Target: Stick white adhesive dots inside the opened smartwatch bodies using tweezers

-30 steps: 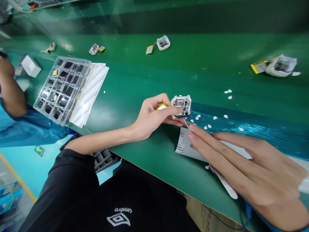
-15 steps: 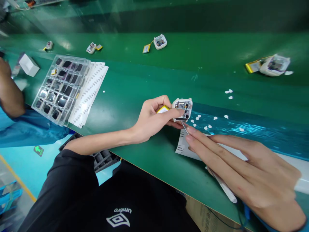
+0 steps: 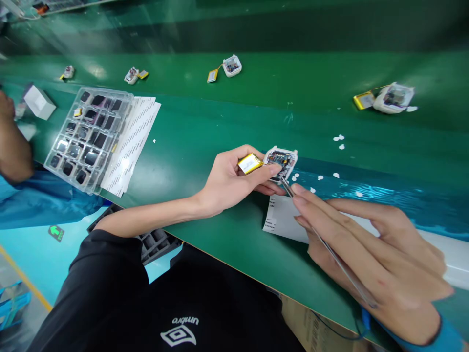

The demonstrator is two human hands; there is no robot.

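My left hand (image 3: 230, 183) grips a white square watch case (image 3: 281, 161) with its circuit board exposed, the thumb pressing on the case's lower edge. A yellow-edged battery (image 3: 250, 164) hangs from the case by its lead and lies against the left hand's fingers. In my right hand (image 3: 359, 244) is a pair of metal tweezers (image 3: 337, 258), pinched between thumb and fingers. Their tips reach the lower edge of the board beside my left thumb. Whether the tips grip anything is too small to tell.
Several similar cases with batteries, such as one at right (image 3: 394, 98), lie along the green bench (image 3: 205, 117). At left are a clear compartment tray (image 3: 99, 168), printed sheets (image 3: 126, 156) and a co-worker's arm (image 3: 14, 151). White dots dot a blue film (image 3: 381, 195).
The case has tilted and shifted slightly right, showing more of the battery. The tweezers have turned in my right hand, their tips now over the board's lower edge.
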